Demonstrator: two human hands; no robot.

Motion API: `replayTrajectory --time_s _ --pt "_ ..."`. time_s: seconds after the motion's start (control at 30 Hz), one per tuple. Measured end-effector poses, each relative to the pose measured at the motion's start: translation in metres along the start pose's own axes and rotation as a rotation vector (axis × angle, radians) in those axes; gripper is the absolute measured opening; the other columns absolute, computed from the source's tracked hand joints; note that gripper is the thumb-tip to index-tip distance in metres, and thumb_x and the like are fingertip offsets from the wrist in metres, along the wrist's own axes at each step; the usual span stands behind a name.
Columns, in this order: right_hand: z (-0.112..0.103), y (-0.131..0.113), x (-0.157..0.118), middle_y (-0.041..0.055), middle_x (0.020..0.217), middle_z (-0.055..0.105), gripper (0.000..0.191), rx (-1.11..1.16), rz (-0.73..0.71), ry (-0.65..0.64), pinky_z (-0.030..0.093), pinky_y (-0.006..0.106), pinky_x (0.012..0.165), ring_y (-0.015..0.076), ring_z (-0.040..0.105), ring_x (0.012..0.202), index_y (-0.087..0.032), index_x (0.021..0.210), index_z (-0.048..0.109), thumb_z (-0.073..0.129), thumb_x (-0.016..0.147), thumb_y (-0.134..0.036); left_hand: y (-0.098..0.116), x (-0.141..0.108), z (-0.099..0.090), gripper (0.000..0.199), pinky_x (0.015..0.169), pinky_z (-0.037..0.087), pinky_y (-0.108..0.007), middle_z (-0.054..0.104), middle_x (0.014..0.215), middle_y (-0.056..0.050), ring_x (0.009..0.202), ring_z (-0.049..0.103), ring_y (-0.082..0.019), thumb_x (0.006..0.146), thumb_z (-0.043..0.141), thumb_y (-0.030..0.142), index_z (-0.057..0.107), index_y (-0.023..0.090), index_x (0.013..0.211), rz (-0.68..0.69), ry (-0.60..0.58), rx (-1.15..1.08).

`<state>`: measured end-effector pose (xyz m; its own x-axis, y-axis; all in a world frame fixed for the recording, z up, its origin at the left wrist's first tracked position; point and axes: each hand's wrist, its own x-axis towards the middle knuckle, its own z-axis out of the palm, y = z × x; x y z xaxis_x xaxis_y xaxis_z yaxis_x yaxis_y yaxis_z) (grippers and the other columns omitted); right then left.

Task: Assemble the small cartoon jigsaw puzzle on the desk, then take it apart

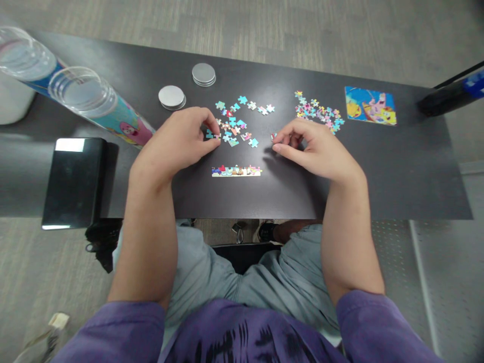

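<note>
Partly, the right hand [312,146] hides a piece [273,135] (jigsaw).

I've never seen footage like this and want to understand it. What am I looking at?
No machine: a person works bare-handed, and this one picture comes from a camera on their head, looking down. On the dark, smooth tabletop lie scattered, mostly turquoise jigsaw pieces, a multicoloured heap of more pieces, a narrow joined jigsaw strip and a blue rectangular picture card. The right hand seems to pinch a small red-marked piece; the left hand is among the scattered ones, its grip unclear.
</note>
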<state>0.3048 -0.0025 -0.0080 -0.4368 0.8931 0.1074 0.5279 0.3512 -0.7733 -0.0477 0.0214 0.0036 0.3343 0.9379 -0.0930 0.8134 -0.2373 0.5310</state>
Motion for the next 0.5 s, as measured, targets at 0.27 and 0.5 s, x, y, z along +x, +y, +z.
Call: replayTrajectory --time_s 0.27,0.5 --pt "-0.009 0.002 -0.002 0.0081 0.104 0.080 0.025 -0.020 0.079 0.024 0.058 0.056 0.083 0.0327 0.066 0.087 -0.037 0.108 0.081 0.100 0.105 -0.053 -0.003 0.002 0.000 0.037 0.101 0.070 -0.047 0.092 0.115 -0.008 0.105 0.085 -0.033 0.101 0.083 0.037 0.092 0.026 0.135 0.035 -0.026 -0.055" --pt "-0.008 0.002 -0.001 0.0098 0.105 0.080 0.031 -0.020 0.131 0.002 0.060 0.064 0.085 0.0367 0.066 0.089 -0.041 0.108 0.083 0.102 0.101 -0.065 -0.014 0.002 0.006 0.035 0.116 0.069 -0.051 0.089 0.126 -0.014 0.112 0.085 -0.034 0.104 0.082 0.036 0.094 0.022 0.134 0.071 0.004 0.033"
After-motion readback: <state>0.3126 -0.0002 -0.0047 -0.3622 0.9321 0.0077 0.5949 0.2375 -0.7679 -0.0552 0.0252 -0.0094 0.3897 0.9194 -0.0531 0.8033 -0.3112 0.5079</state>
